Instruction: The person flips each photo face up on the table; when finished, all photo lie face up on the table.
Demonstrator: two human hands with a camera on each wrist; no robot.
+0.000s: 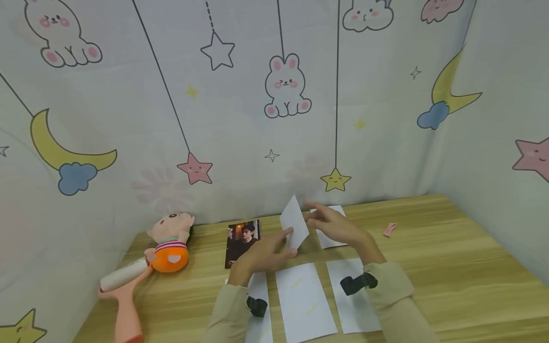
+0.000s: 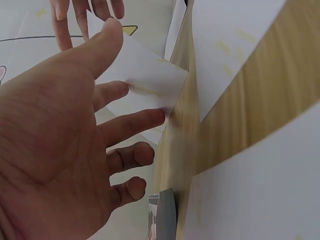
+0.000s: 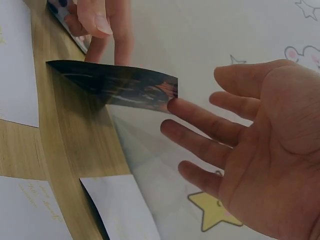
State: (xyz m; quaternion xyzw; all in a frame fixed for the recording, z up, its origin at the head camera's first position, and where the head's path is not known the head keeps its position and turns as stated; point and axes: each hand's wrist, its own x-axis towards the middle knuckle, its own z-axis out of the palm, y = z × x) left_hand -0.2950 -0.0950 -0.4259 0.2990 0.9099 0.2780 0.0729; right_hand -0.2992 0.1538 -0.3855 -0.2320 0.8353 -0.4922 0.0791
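A photo card [image 1: 294, 225] stands tilted on its edge between my hands. Its white back with faint yellow writing shows in the head view, and its dark printed face [image 3: 125, 87] in the right wrist view. My left hand [image 1: 263, 251] has its fingers extended, with fingertips against the white back [image 2: 145, 75]. The fingers of my right hand [image 1: 336, 226] are spread beside the card's right edge; in the right wrist view one fingertip [image 3: 175, 105] meets its corner. Behind the left hand lies a portrait photo [image 1: 242, 240], face up.
White sheets lie at the front centre [image 1: 305, 302], front right [image 1: 353, 305], front left [image 1: 259, 317] and back right [image 1: 328, 233]. A pink clip [image 1: 389, 229] sits farther right. A plush doll [image 1: 170, 245] and a lint roller [image 1: 126, 295] are at the left. A patterned curtain [image 1: 240, 119] hangs behind.
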